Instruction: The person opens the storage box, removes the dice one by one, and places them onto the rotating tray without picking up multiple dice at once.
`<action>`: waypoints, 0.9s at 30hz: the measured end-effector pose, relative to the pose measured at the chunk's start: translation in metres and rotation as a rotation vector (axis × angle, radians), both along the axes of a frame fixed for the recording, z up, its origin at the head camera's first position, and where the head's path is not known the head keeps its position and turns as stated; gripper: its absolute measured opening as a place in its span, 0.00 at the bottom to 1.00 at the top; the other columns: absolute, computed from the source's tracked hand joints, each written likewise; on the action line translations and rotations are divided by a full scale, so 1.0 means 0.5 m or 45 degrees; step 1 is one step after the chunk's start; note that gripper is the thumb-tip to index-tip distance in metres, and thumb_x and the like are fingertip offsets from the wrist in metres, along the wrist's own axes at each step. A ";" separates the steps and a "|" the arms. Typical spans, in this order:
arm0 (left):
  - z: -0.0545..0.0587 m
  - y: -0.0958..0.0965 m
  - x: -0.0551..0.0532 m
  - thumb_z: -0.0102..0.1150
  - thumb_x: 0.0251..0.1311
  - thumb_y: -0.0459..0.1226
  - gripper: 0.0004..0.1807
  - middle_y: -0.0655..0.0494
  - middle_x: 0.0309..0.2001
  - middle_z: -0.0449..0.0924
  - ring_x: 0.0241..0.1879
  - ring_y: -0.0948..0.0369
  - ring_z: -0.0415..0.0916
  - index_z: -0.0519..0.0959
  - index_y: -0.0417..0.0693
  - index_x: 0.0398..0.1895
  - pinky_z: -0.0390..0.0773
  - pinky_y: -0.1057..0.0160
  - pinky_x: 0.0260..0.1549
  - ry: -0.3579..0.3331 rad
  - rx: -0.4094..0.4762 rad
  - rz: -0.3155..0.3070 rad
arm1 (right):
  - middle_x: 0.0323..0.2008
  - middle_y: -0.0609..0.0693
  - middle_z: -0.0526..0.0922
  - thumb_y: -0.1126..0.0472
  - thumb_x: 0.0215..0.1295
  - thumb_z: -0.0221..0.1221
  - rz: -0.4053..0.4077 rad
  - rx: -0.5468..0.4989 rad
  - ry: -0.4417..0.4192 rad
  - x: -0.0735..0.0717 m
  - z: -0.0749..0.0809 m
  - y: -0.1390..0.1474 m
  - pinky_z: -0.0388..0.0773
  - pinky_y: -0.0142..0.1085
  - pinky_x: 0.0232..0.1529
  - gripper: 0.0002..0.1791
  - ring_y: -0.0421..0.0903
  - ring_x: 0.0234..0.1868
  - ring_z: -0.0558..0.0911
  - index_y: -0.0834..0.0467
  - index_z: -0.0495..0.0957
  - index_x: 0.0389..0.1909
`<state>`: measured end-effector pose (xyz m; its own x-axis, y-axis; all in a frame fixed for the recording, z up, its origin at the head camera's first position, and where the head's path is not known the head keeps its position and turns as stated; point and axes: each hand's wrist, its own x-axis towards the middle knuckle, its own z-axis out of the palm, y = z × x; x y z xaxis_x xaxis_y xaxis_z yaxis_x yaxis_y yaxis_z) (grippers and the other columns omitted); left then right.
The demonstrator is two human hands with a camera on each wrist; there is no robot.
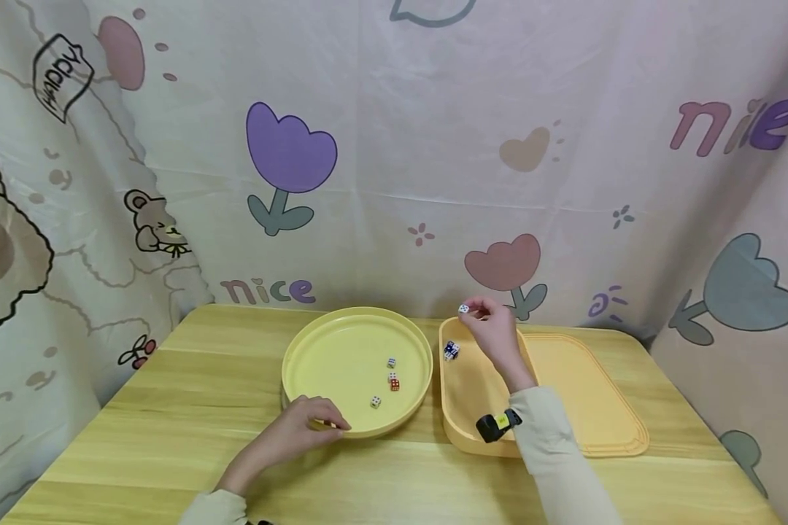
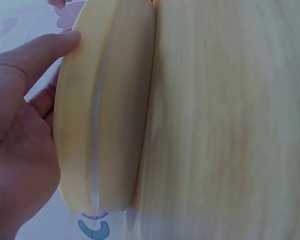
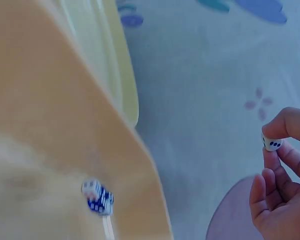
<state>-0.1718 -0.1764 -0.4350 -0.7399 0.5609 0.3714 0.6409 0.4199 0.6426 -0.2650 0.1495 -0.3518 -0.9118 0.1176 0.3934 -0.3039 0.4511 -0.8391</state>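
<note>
In the head view my right hand (image 1: 495,334) is raised over the far end of the orange bin (image 1: 456,408), pinching a white die (image 1: 463,309) with dark pips between thumb and fingertips. The right wrist view shows the same white die (image 3: 271,142) beyond the bin's wall. Blue and white dice (image 1: 452,351) lie bunched in the bin's far left corner. My left hand (image 1: 305,426) holds the near rim of a round yellow tray (image 1: 328,332), thumb on the outside. Inside that tray are a red die (image 1: 395,385) and several white dice (image 1: 376,402).
A flat orange lid (image 1: 581,386) lies on the wooden table (image 1: 151,415), right of the bin. The tray stands close to the bin's left side. A printed curtain (image 1: 381,146) hangs behind the table and along both sides.
</note>
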 end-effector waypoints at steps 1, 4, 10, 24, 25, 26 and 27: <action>0.000 0.000 0.000 0.59 0.56 0.42 0.03 0.70 0.32 0.78 0.34 0.70 0.72 0.82 0.59 0.32 0.57 0.60 0.40 -0.001 0.002 -0.002 | 0.29 0.53 0.77 0.65 0.51 0.61 0.005 -0.006 0.014 0.008 0.001 -0.004 0.69 0.31 0.31 0.07 0.45 0.32 0.72 0.62 0.78 0.32; -0.002 0.000 -0.001 0.59 0.56 0.42 0.03 0.71 0.32 0.78 0.34 0.70 0.73 0.81 0.59 0.32 0.57 0.59 0.41 -0.008 0.007 -0.004 | 0.30 0.54 0.77 0.65 0.50 0.61 0.021 -0.046 0.057 0.029 0.003 -0.013 0.69 0.29 0.32 0.07 0.48 0.33 0.72 0.62 0.78 0.31; -0.003 0.000 -0.001 0.60 0.55 0.42 0.03 0.73 0.32 0.77 0.34 0.70 0.72 0.82 0.59 0.32 0.57 0.59 0.40 -0.008 0.014 -0.001 | 0.32 0.57 0.76 0.67 0.51 0.62 0.051 -0.099 0.094 0.062 0.001 -0.020 0.69 0.29 0.33 0.06 0.48 0.34 0.72 0.63 0.79 0.32; 0.000 0.002 0.000 0.60 0.55 0.41 0.03 0.72 0.33 0.78 0.35 0.70 0.72 0.82 0.58 0.33 0.58 0.61 0.40 -0.007 0.015 -0.009 | 0.28 0.53 0.78 0.71 0.51 0.62 0.150 -0.198 -0.071 0.091 -0.051 -0.018 0.72 0.29 0.34 0.08 0.43 0.30 0.75 0.65 0.79 0.34; 0.000 0.002 0.000 0.60 0.55 0.41 0.03 0.72 0.33 0.78 0.35 0.69 0.72 0.82 0.58 0.33 0.58 0.61 0.40 -0.006 0.016 -0.008 | 0.28 0.53 0.78 0.71 0.51 0.62 0.169 -0.204 -0.079 0.090 -0.054 -0.019 0.73 0.30 0.34 0.08 0.43 0.30 0.76 0.65 0.79 0.34; 0.000 0.002 0.001 0.61 0.55 0.41 0.03 0.72 0.33 0.78 0.35 0.69 0.72 0.82 0.58 0.33 0.58 0.61 0.40 -0.002 0.016 -0.005 | 0.28 0.53 0.78 0.71 0.50 0.63 0.184 -0.205 -0.087 0.090 -0.055 -0.022 0.73 0.30 0.34 0.08 0.43 0.30 0.76 0.65 0.79 0.34; 0.000 0.001 0.001 0.61 0.55 0.41 0.03 0.72 0.33 0.77 0.35 0.69 0.71 0.82 0.58 0.32 0.58 0.61 0.40 0.002 0.014 -0.002 | 0.28 0.53 0.78 0.71 0.50 0.63 0.201 -0.205 -0.095 0.090 -0.055 -0.025 0.73 0.30 0.34 0.09 0.43 0.30 0.76 0.65 0.79 0.34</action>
<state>-0.1715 -0.1757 -0.4350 -0.7386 0.5578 0.3786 0.6424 0.4121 0.6461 -0.2199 0.1368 -0.3794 -0.9497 0.0269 0.3121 -0.2947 0.2612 -0.9192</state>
